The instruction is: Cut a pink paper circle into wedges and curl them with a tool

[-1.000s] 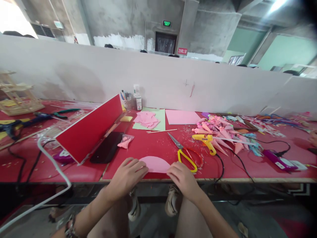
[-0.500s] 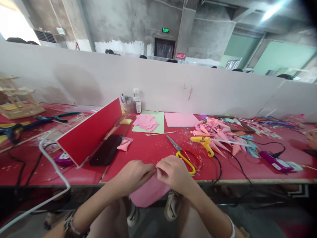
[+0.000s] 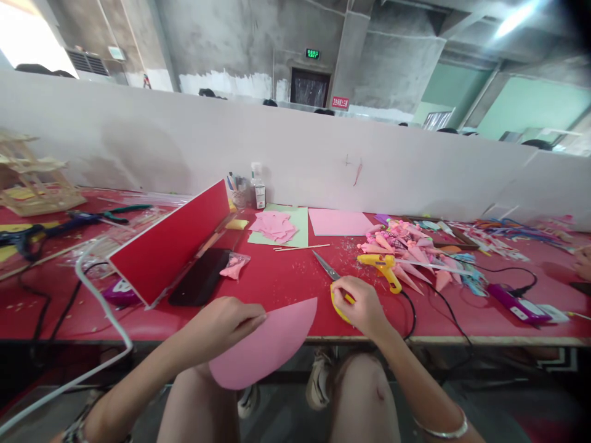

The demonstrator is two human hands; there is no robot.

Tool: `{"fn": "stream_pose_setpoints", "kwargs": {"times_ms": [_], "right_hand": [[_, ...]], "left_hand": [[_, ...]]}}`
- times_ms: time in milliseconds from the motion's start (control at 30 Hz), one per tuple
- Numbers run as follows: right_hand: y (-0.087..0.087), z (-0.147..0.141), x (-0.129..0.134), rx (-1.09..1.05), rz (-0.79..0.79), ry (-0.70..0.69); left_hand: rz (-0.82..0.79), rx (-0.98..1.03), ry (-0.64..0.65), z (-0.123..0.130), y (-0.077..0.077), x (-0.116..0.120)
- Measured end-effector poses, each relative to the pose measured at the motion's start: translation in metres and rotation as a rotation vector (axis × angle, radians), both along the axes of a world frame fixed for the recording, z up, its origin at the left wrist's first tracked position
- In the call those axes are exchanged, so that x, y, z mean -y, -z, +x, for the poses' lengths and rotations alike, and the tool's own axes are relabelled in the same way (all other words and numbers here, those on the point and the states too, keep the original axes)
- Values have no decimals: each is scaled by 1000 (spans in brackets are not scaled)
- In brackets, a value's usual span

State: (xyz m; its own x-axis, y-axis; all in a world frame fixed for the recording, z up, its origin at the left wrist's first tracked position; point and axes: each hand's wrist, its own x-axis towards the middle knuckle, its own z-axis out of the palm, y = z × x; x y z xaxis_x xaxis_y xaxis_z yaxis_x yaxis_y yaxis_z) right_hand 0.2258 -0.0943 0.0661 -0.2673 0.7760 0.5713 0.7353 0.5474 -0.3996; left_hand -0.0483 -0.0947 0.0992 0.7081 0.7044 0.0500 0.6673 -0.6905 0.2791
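My left hand [image 3: 233,326] pinches a pink half-round sheet of paper [image 3: 272,344] by its straight edge. The sheet hangs at the table's front edge, over my lap, with its pointed corner toward the right. My right hand [image 3: 362,306] has its fingers curled over the yellow and red handles of the scissors [image 3: 329,269]. The blades lie on the red table, pointing away to the upper left; part of the handles is hidden under my hand. Just right of the scissors lies a yellow glue gun [image 3: 383,269].
Pink cones [image 3: 415,249] are heaped at the right, near a purple power strip [image 3: 519,303]. Behind are pink scraps [image 3: 276,226] on green paper and a pink sheet [image 3: 339,222]. A red board [image 3: 175,246] stands left beside a black phone [image 3: 201,277]. Cords trail off the front edge.
My right hand has let go of the paper and moved right onto the scissors' handles. My left hand has shifted left with the paper, which now shows more fully.
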Motion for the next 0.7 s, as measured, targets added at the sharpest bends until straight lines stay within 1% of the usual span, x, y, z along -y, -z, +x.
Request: {"fn": "stream_pose_setpoints", "kwargs": {"times_ms": [67,133,200,333,400,500,567,633,700], "right_hand": [[-9,-9,6,-46,-73,-131],[-18,-20,10,45,-155,-253],[-24,-30,12,136,-203,-311],[-28,-39,12,224,-212,-310],[-29,-41,12,260,-222,-301],[-29,-44,12,303,-248,-297],[-30,-45,13,309,-243,-312],[-31,-46,13,284,-226,-339],[-34,-46,14,235,-229,-376]], "left_hand": [[6,-13,13,4,-3,1],[36,-48,25,9,-7,2],[121,-86,29,15,-11,3],[345,-152,45,22,-13,3],[399,-196,33,25,-11,2],[445,-173,15,31,-10,3],[446,-102,55,36,-11,6],[431,-60,83,40,-12,10],[453,-60,55,43,-12,14]]}}
